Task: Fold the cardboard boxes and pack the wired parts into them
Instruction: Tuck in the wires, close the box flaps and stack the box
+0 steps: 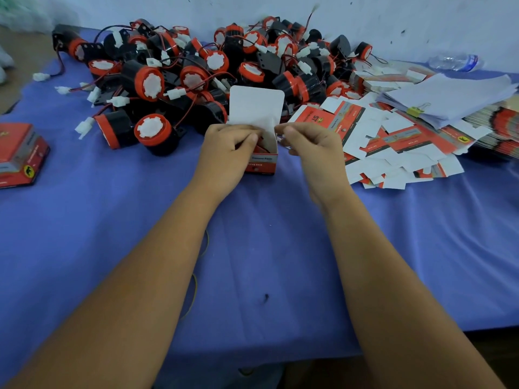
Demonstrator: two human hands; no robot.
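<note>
Curled fingers of the left hand [224,153] and the right hand [311,147] pinch the side flaps of a small red box [261,161], which is held upright at mid-table with its white lid flap [255,108] raised. Behind it, on the far side, a heap of red-and-black wired parts [196,77] is piled. Flat box blanks [393,141] are strewn to the right, a folded box [19,155] at the left edge. All is laid on a blue cloth [266,262] before a pale wall [393,18].
</note>
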